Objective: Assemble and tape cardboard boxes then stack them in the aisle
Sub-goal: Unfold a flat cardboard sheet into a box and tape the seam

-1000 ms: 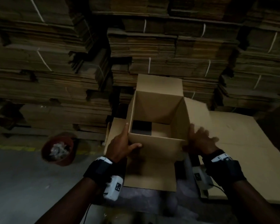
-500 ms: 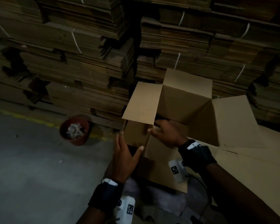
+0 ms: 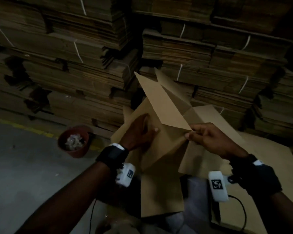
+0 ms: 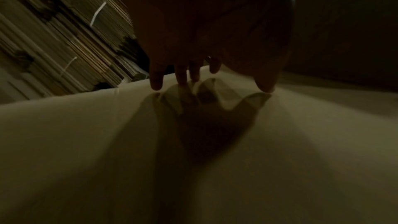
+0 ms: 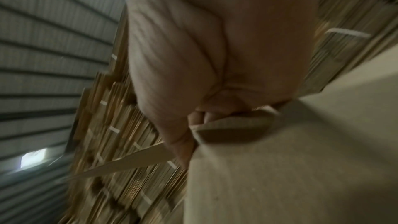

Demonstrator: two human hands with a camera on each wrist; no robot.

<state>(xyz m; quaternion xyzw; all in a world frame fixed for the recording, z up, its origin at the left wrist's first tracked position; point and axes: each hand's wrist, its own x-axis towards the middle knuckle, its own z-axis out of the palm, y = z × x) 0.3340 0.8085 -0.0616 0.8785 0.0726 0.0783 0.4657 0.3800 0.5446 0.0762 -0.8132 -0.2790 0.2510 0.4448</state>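
My right hand [image 3: 215, 141] pinches the near corner of a flap [image 3: 161, 105] on the cardboard box [image 3: 159, 149] – thumb and fingertips curled onto the edge, confirmed in the right wrist view, where the fingers [image 5: 198, 118] wrap the board edge. My left hand [image 3: 139, 132] lies flat against the box's side panel, fingers straight and spread; in the left wrist view the fingertips [image 4: 156, 81] press the board with the thumb out to one side, gripping nothing. The box is tilted up on a corner, open flaps pointing toward the stacks, resting over flat cardboard sheets [image 3: 269, 166] just in front of me. Behind it, strapped bundles of flat cardboard [image 3: 74, 65] fill the background; a red bucket [image 3: 74, 142] with crumpled scraps sits on the concrete floor [image 3: 24, 174] to the left, well apart from the box. Step in hand, I judge: turning the box over to close the flaps – assembly is early, no tape seen on it. To do it well I'd keep the left palm bracing so the walls stay square, and fold along the crease line rather than tugging at the corner, which could bend or tear. Tape roll not in view.
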